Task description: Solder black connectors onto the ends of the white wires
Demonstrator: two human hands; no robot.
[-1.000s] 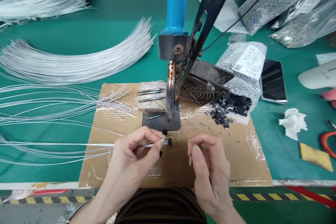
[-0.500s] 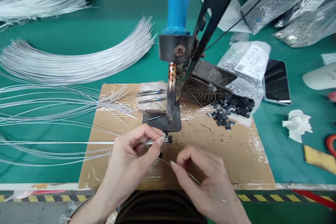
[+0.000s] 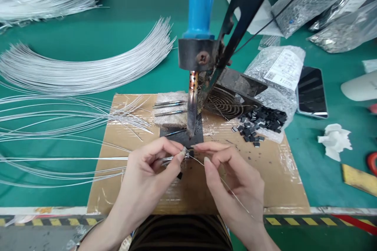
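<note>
Small black component sits at the front edge of the soldering iron's black base plate, pinched at a wire end by the left hand. Judged light, rigid, easily dropped; best held by its sides. Thin solder wire, springy and soft, pinched in the right hand, tip touching the component. Both hands palm-inward, thumb and forefinger closed, just below the iron tip. Loose components lie right of the iron.
</note>
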